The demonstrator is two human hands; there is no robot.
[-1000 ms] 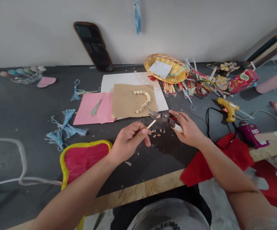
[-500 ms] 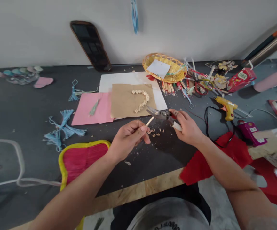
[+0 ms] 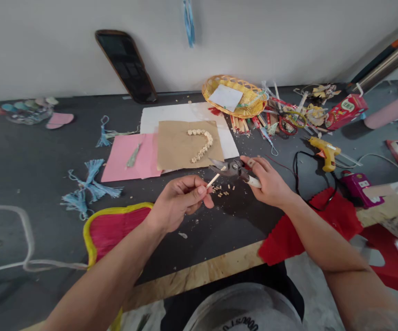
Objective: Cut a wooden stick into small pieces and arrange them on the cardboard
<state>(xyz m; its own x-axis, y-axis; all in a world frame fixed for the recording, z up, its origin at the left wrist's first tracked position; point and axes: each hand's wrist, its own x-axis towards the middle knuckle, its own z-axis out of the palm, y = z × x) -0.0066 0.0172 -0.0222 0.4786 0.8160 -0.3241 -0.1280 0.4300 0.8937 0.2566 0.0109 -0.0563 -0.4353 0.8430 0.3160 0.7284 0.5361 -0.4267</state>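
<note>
My left hand [image 3: 185, 200] pinches a thin pale wooden stick [image 3: 214, 178] that slants up to the right. Closed around the handles of a pair of pruning shears [image 3: 233, 168] is my right hand [image 3: 266, 181]. The stick's far end lies at the shears' blades; whether they bite into it I cannot tell. Several short cut bits of stick [image 3: 224, 193] are scattered on the dark table just below. Beyond the shears, a curved row of small pale stick pieces [image 3: 206, 146] rests on a brown paper sheet [image 3: 171, 146].
Behind stands a yellow wicker basket [image 3: 216, 82]. To the right are a yellow glue gun [image 3: 327, 152], a purple power socket box [image 3: 359, 187] and red cloth [image 3: 288, 236]. Blue tassels [image 3: 90, 186] lie left, near a yellow-rimmed red piece [image 3: 116, 227]. A phone [image 3: 128, 66] leans on the wall.
More of the stick now shows between my left fingers and the shears, its end reaching further along the blades. My left hand has shifted slightly left. The whole view has moved a little.
</note>
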